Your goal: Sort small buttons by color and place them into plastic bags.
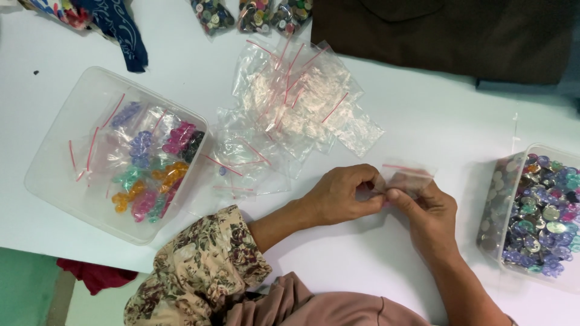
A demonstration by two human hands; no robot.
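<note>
Hands are meeting at the lower centre of the frame over a white counter [423, 121], where a person is working on a small clear zip bag [408, 176] with a red seal strip. Fingers of the left hand [338, 196] are pinching the bag's left edge, while fingers of the right hand [426, 211] are gripping it from below and the right. A loose heap of empty zip bags [296, 102] is lying just above the hands. At the left, a clear tub [54, 163] is holding filled bags of coloured buttons [151, 172]. At the right edge, a second clear tub [496, 205] is brimming with loose buttons [547, 211]. Dark cloth [447, 36] is lying across the upper right.
</note>
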